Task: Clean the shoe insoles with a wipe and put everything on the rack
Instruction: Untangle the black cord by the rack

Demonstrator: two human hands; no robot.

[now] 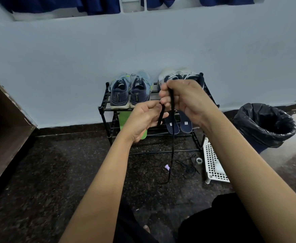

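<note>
A black shoe rack (pixel 102 109) stands against the wall. Its top shelf holds a navy-and-blue pair of sneakers (pixel 130 92) and a white-and-navy pair (pixel 175 76) partly hidden by my hands. On the middle shelf lie a green insole (pixel 123 118) and two dark blue insoles (pixel 180 126). Both hands are raised in front of the rack. My right hand (pixel 185 99) grips a black shoelace (pixel 172 148) that hangs to the floor. My left hand (pixel 145 118) pinches the lace's other end.
A second black lace (pixel 189 166) lies tangled on the dark speckled floor beside a small tape roll (pixel 199 160) and a purple object (pixel 167 167). A white perforated tray (pixel 213 163) leans at the rack's right. A bin with a black liner (pixel 264 125) stands further right. Brown furniture (pixel 1 127) fills the left.
</note>
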